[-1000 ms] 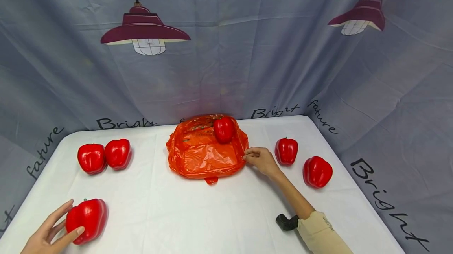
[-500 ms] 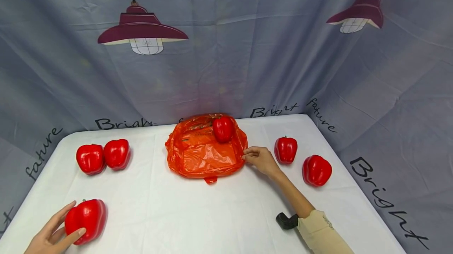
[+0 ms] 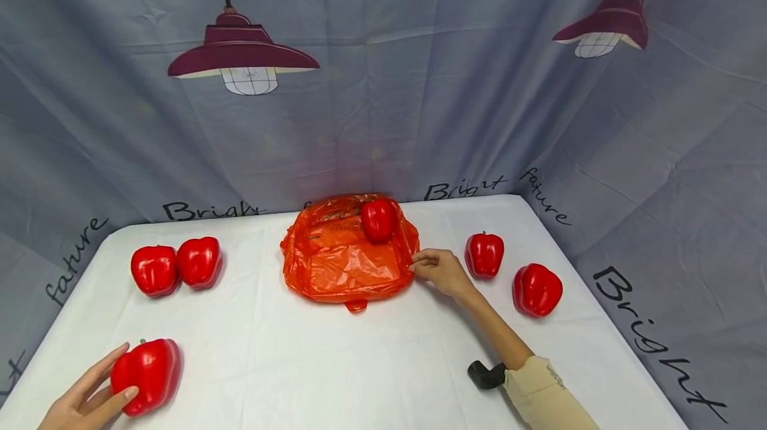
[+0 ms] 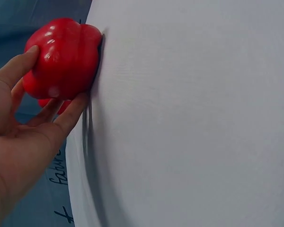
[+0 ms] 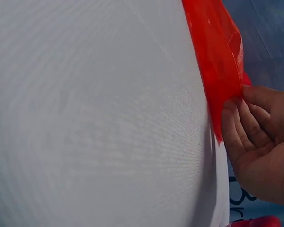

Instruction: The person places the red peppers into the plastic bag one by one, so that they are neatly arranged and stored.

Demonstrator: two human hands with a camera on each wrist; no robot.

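At the near left of the head view, my left hand (image 3: 84,393) holds a red bell pepper (image 3: 150,377) between thumb and fingers. The left wrist view shows the thumb on one side of that pepper (image 4: 61,59) and fingertips under the other, with the pepper at the white tabletop. My right hand (image 3: 443,271) pinches the right edge of an orange plastic bag (image 3: 350,270). Close up in the right wrist view, thumb and fingertips meet on the bag's rim (image 5: 220,61). Another red bell pepper (image 3: 379,220) lies in the bag's mouth, toward its back right.
Two red bell peppers, one (image 3: 154,271) against the other (image 3: 200,262), sit at the back left. Right of the bag stand two more, one (image 3: 485,255) behind the other (image 3: 537,290). A printed grey curtain (image 3: 359,117) hangs behind the white table (image 3: 335,370).
Both hands stay almost where they were, the left on the bell pepper and the right on the bag's edge. Only a slight shift of the head view shows.
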